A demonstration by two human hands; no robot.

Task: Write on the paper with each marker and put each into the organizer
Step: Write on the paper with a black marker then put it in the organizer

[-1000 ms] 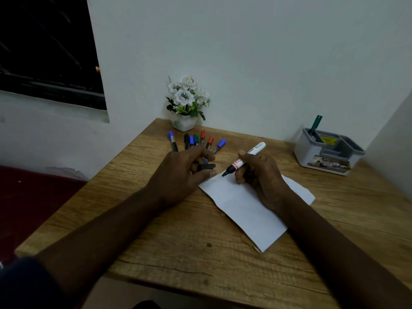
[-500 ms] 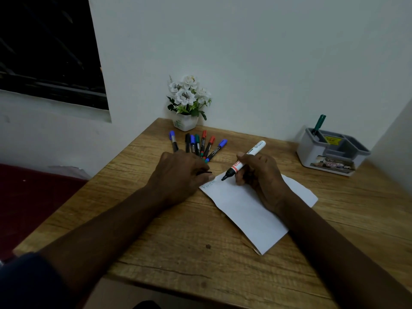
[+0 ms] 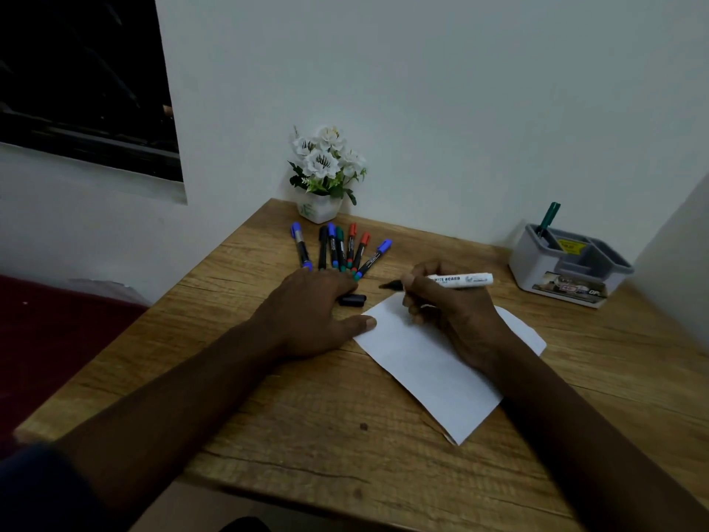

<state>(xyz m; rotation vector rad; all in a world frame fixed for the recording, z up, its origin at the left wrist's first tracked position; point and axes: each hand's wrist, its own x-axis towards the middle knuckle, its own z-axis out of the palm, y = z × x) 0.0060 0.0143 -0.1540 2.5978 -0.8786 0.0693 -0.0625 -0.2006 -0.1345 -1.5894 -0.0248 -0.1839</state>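
Gripping a white whiteboard marker [image 3: 460, 280], the right hand [image 3: 452, 312] has its fingers and thumb curled round the barrel near the uncapped end. The marker lies almost level. Its black tip pointing towards the left hand is out past the far corner of the paper [image 3: 422, 362], over bare wood rather than over the sheet. The heel of this hand rests on the paper, which lies slantwise on the wooden table [image 3: 268, 416] and reaches from under the hand back towards the person.

The left hand [image 3: 310, 312] lies flat and relaxed on the table beside the right hand, holding nothing. Its thumb stretches out so that the tip touches the near left edge of the paper. A loose black cap [image 3: 352, 300] lies on the table at this hand's fingertips, between the two hands; whether a finger touches it cannot be told.

Just beyond the left hand's knuckles, a fan of capped markers [image 3: 351, 245] with blue, black, green and red caps lies on the wood, their near ends almost at the fingers. Farther off behind them stands a small white pot of white flowers [image 3: 322, 174] against the wall.

Well away on the outer side of the right hand sits a grey organizer [image 3: 537, 263] with several compartments. One green marker [image 3: 549, 218] stands tilted in its far left compartment.
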